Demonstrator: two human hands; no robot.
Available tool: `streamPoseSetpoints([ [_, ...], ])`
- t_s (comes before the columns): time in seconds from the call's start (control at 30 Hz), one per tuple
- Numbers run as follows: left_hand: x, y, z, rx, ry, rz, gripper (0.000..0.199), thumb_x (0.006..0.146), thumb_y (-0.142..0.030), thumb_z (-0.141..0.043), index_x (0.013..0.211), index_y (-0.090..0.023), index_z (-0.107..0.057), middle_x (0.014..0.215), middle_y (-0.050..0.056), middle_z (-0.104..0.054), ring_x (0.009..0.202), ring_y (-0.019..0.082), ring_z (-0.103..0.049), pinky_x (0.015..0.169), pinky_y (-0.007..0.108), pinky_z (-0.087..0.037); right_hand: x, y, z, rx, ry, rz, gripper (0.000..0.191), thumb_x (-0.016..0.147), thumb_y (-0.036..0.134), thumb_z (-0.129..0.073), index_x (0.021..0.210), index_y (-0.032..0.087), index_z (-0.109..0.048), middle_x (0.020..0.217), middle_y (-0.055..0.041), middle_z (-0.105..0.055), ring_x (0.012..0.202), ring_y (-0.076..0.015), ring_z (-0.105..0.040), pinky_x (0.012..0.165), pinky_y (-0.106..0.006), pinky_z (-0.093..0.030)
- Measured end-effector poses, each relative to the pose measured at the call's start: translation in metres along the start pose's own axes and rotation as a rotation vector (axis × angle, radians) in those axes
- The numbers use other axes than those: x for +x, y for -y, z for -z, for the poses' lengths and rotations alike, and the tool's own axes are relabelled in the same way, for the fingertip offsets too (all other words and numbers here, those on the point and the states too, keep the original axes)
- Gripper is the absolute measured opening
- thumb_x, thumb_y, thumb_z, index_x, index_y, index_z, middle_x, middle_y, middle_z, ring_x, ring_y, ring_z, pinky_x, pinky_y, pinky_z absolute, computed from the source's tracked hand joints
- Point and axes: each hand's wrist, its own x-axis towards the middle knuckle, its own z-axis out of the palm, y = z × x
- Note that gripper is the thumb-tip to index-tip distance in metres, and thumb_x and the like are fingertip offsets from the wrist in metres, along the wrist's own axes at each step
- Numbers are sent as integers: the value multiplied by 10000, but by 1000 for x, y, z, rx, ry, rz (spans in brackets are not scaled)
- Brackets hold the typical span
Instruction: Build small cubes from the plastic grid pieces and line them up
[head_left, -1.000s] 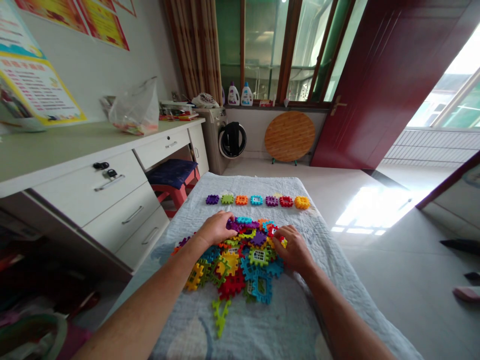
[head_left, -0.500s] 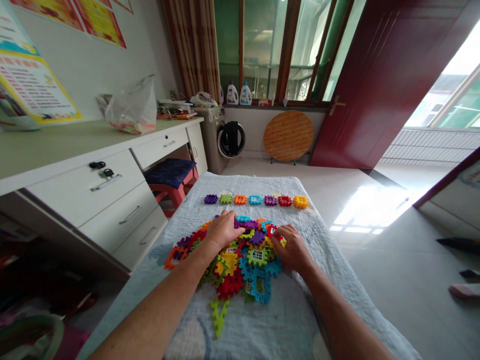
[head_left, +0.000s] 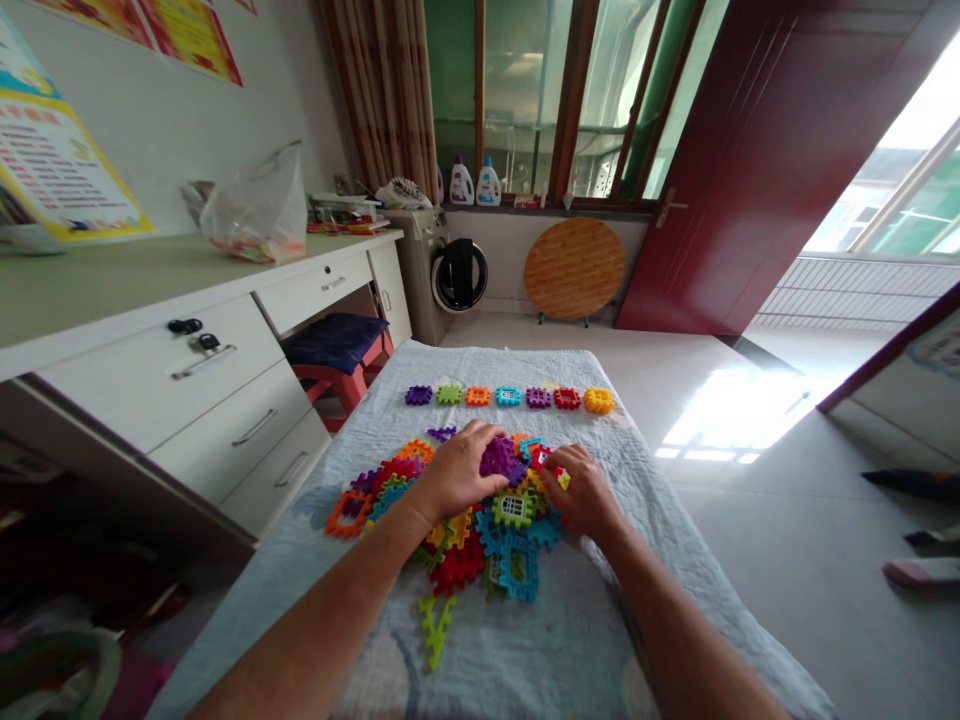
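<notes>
A loose heap of colourful toothed plastic building pieces lies on the cloth in front of me. My left hand [head_left: 466,470] reaches over the heap from the left, its thumb and fingers closed round a purple building piece [head_left: 496,457]. At the heap's right side is my right hand [head_left: 581,485], fingers curled by a small red and yellow piece [head_left: 562,479]; its grip is partly hidden. Between the hands lies a green piece with a white window grid [head_left: 513,508]. Nearer me are a blue frame piece [head_left: 519,567] and a green triangular piece [head_left: 435,628].
Beyond the heap, several pieces form a row, from a purple one [head_left: 418,396] to a yellow one [head_left: 598,401]. A light blue cloth [head_left: 600,640] covers the table. A desk [head_left: 150,380] and a stool [head_left: 341,345] stand to the left.
My left hand has closed on a purple piece and shifted slightly right with it. My right hand stays at the heap's right side. The view has shifted a little.
</notes>
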Motion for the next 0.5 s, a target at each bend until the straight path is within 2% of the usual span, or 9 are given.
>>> streamPoseSetpoints([
  [0.07, 0, -7, -6, -42, 69, -80, 614, 650, -250, -734, 1228, -261, -528, 1192, 63, -573, 1113, 239, -545, 982, 347, -412, 0, 0, 0, 9, -20, -12, 117, 821, 185, -542, 714, 210, -583, 712, -28, -608, 762, -187, -530, 734, -313, -422],
  [0.13, -1, -7, -8, -50, 95, -103, 670, 634, -266, -753, 1260, -268, -513, 1230, 67, -565, 1147, 252, -528, 1008, 368, -398, 0, 1, 2, 21, -29, -28, 103, 823, 188, -545, 732, 210, -587, 737, -32, -620, 777, -192, -537, 750, -323, -426],
  [0.23, -4, 1, 2, -69, 34, -68, 606, 679, -342, -728, 1242, -245, -528, 1235, 81, -569, 1159, 257, -521, 1015, 379, -396, 1, 7, 6, 56, -14, -34, 62, 827, 203, -556, 852, 212, -612, 854, -43, -652, 860, -206, -552, 814, -348, -433],
  [0.3, -8, 14, 16, -79, -96, -31, 477, 754, -374, -653, 1196, -228, -552, 1220, 80, -581, 1160, 244, -522, 1016, 368, -397, 1, 13, 8, 77, 10, -15, 184, 826, 233, -573, 1005, 219, -611, 991, -57, -656, 961, -223, -545, 875, -372, -429],
  [0.37, -12, 35, 32, -46, -278, 28, 381, 799, -399, -590, 1129, -209, -575, 1175, 76, -603, 1131, 228, -541, 1010, 343, -401, 2, 19, 6, 75, 34, 10, 354, 813, 290, -609, 1159, 230, -568, 1139, -73, -627, 1075, -250, -505, 942, -412, -403],
  [0.43, -19, 64, 46, 27, -444, 145, 339, 808, -430, -557, 1057, -205, -599, 1129, 75, -623, 1095, 227, -562, 1001, 335, -406, 3, 25, 2, 51, 52, 23, 507, 787, 349, -652, 1262, 240, -510, 1246, -84, -584, 1154, -278, -453, 991, -457, -361],
  [0.5, -27, 97, 54, 48, -546, 278, 350, 791, -467, -553, 1008, -200, -619, 1090, 69, -645, 1040, 227, -590, 968, 328, -427, 4, 28, -4, 27, 75, 25, 565, 775, 367, -670, 1297, 248, -486, 1262, -85, -579, 1169, -291, -436, 1000, -482, -336],
])
